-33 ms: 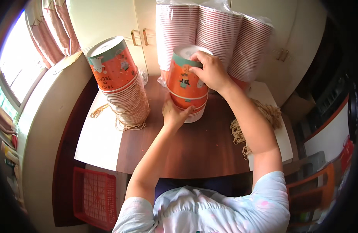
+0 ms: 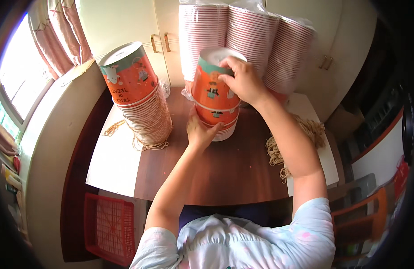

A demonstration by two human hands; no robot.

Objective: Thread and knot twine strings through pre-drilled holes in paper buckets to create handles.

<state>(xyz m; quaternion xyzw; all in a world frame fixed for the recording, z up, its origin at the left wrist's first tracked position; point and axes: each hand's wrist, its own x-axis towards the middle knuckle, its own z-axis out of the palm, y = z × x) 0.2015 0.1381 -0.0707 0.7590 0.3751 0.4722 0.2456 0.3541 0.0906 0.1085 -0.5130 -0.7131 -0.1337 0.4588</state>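
Note:
In front of me, upside-down orange paper buckets with green bases stand nested in a short stack. My right hand (image 2: 245, 80) pinches the base edge of the top paper bucket (image 2: 212, 87), thumb on its side, index finger over the rim. My left hand (image 2: 201, 133) is wrapped round the lower paper bucket (image 2: 212, 117), thumb on the near side; some of its fingers are hidden behind. A band of the lower bucket shows beneath the top one's rim. To the left leans a taller stack of upturned buckets (image 2: 142, 101), with thin tan cords hanging about its lower rims.
Three tall plastic-wrapped bucket stacks (image 2: 251, 33) stand at the back against pale cupboards (image 2: 121, 22). A heap of tan cords (image 2: 308, 134) lies on the table's right side. Below the table's left edge is a red plastic basket (image 2: 109, 228). A wooden chair (image 2: 364, 219) stands at right.
The top bucket has risen slightly in my right hand, so a little more of the lower bucket shows. My left hand has stayed almost in place.

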